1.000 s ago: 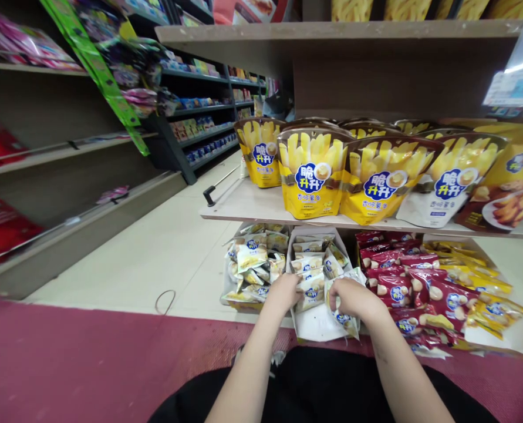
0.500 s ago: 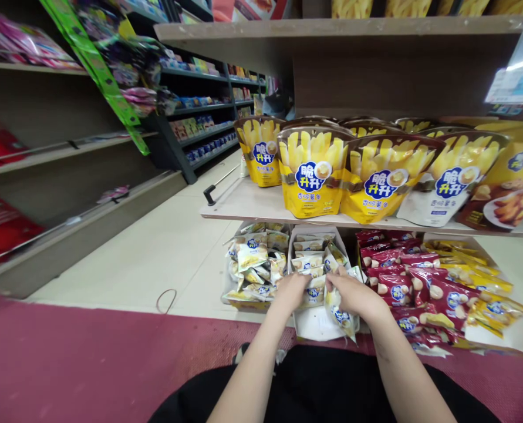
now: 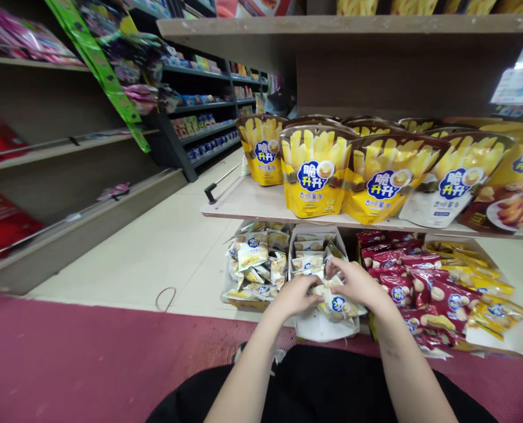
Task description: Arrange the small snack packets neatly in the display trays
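Observation:
My left hand [image 3: 297,295] has its fingers and thumb closed at the left end of a small white-and-yellow snack packet [image 3: 337,304]. On the same packet, my right hand [image 3: 354,284] curls its fingers from above and behind. The packet lies tilted over the front of a narrow white carton [image 3: 318,330], where several like packets [image 3: 309,262] stand in a row behind it. Left of the carton is a box heaped with loose white packets [image 3: 252,254]. Dark red snack packets [image 3: 397,289] fill the space to the right.
A low shelf [image 3: 252,202] bearing large yellow fries pouches [image 3: 310,176] overhangs the cartons. Yellow packets [image 3: 499,311] lie at the far right. A thin cord loop [image 3: 166,299] is on the floor at left. Another shelf unit [image 3: 124,205] runs along the left.
The packet at the carton's front right has turned from upright to lying more sideways. My right hand has lifted slightly, and my left hand has come down onto the packet.

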`<state>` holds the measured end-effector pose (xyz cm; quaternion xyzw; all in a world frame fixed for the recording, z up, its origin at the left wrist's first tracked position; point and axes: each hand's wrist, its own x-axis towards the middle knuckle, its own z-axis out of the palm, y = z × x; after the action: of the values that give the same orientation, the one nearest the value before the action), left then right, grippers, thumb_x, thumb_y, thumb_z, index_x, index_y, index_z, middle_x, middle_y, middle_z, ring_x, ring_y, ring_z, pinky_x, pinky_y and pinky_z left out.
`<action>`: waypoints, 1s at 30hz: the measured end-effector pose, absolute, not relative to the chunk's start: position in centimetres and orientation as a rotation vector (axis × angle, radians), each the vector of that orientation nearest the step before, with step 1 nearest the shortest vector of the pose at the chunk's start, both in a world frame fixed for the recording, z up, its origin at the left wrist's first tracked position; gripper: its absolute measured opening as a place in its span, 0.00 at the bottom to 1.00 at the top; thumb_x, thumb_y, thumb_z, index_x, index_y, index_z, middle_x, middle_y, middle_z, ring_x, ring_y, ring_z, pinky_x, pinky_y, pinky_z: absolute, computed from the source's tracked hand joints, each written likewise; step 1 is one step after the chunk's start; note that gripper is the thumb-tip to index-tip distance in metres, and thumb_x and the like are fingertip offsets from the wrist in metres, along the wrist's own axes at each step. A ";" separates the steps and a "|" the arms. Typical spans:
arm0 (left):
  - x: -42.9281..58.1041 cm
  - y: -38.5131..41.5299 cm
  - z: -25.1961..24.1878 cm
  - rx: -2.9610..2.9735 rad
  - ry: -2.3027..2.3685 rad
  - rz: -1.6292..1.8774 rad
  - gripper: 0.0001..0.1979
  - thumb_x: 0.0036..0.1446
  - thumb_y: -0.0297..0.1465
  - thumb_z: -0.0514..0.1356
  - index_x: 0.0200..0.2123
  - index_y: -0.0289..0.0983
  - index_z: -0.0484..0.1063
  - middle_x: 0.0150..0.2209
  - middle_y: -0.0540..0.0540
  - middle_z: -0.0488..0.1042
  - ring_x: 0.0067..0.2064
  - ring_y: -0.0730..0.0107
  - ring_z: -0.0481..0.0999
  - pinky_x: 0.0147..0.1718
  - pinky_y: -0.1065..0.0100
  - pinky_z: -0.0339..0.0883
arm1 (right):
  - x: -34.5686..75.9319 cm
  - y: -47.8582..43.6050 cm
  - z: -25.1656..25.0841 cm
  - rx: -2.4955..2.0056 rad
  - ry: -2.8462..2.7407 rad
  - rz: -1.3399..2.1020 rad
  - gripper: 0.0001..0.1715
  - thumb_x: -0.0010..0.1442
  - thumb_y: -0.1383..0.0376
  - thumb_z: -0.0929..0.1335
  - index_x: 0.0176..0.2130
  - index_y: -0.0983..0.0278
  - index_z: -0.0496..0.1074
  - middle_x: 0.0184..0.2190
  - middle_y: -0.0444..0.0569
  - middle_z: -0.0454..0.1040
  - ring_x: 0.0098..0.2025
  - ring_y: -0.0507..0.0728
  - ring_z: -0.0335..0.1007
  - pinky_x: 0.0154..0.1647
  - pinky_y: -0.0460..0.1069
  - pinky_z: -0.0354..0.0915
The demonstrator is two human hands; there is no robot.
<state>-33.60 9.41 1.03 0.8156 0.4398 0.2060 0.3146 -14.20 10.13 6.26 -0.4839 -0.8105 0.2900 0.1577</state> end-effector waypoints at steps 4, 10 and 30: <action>-34.6 10.2 0.4 2.105 1.316 0.468 0.12 0.52 0.35 0.64 0.40 0.39 0.74 0.38 0.47 0.78 0.40 0.62 0.75 0.37 0.68 0.65 | -14.2 11.5 4.7 -1.460 -2.016 0.958 0.18 0.46 0.70 0.74 0.39 0.62 0.70 0.29 0.42 0.77 0.31 0.53 0.73 0.32 0.45 0.64; -35.0 10.6 -0.3 2.181 1.352 0.379 0.13 0.51 0.39 0.65 0.38 0.39 0.73 0.37 0.48 0.76 0.39 0.65 0.74 0.37 0.70 0.63 | -14.9 12.3 3.2 -1.548 -1.848 0.946 0.06 0.47 0.69 0.74 0.30 0.65 0.75 0.25 0.45 0.78 0.30 0.54 0.75 0.31 0.45 0.65; -35.3 10.4 0.5 2.232 1.393 0.390 0.12 0.52 0.42 0.64 0.33 0.39 0.73 0.34 0.47 0.76 0.39 0.63 0.74 0.37 0.69 0.63 | -16.1 10.6 5.9 -1.873 -2.297 0.640 0.03 0.51 0.65 0.75 0.31 0.60 0.80 0.31 0.45 0.80 0.37 0.54 0.74 0.33 0.45 0.60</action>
<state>-35.30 10.41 0.47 0.8148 0.5088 0.1423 0.2386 -16.06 10.60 5.90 -0.6167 -0.7564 0.2109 0.0550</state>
